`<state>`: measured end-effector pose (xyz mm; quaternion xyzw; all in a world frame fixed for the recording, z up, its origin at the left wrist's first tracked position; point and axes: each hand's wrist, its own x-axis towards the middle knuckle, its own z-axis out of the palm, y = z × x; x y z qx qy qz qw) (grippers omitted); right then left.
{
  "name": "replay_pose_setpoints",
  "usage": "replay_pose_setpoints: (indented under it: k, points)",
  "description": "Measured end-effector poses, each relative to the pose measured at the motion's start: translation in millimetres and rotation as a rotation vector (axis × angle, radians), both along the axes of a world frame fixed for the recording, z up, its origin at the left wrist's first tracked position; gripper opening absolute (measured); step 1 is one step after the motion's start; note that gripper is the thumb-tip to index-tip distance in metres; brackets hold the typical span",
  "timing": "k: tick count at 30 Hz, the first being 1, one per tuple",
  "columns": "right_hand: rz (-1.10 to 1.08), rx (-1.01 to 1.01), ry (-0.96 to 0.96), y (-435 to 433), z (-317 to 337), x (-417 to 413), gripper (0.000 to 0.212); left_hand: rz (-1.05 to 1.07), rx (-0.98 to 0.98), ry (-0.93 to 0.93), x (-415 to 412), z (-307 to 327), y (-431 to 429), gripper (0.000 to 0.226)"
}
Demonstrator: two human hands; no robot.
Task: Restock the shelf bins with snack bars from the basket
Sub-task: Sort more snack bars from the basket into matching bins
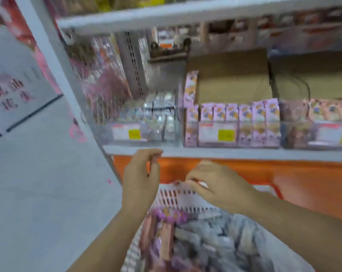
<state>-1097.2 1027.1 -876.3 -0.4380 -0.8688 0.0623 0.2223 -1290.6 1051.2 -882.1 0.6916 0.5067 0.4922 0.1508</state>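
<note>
"What do you count from your end?"

"Two hands, my left hand (140, 179) and right hand (211, 185), and one basket (178, 195). I see three clear bins: left bin (107, 137), middle bin (191, 142), right bin (303, 144)."

"Labels?"

"Three yellow stickers (134, 134), one on each bin. Through the blur I make seven purple boxes (231, 111) in front, and two cardboard boxes (231, 75) behind."

- Left hand (140, 179), centre frame: your curled fingers blur round a reddish strip (153, 163); held or not, cannot tell.
- Right hand (211, 183): your fingertips meet a red-white smear (199, 182) at the basket (178, 195) rim; unidentifiable.
- Same basket: cut by lower edge; your forearms (107, 232) hide some contents.
- Price tags (217, 134), mid-frame: print unreadable.
- Poster (11, 91), left edge: cropped, characters blurred.
</note>
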Motion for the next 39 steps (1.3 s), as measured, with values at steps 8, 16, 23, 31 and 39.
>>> replay_pose_setpoints:
  k: [8, 16, 23, 31, 39]
  points:
    - [-0.267, -0.628, -0.316, -36, -116, 69, 0.028, -0.176, -0.46, 0.481, -2, -152, -51, 0.03]
    - [-0.372, -0.752, -0.558, -42, -191, 112, 0.064, -0.274, -0.989, 0.872, 7, -215, -67, 0.042]
    - [-0.517, -0.861, -0.468, -41, -207, 100, 0.097, -0.284, -1.069, 0.92, 13, -226, -72, 0.043]
    - [-0.426, -0.691, -0.578, -55, -201, 97, 0.095, -0.283, -1.08, 0.867, 11, -225, -74, 0.044]
    - [-0.092, -0.489, -0.891, -64, -203, 89, 0.044, -0.294, -1.09, 0.844, 11, -222, -75, 0.043]
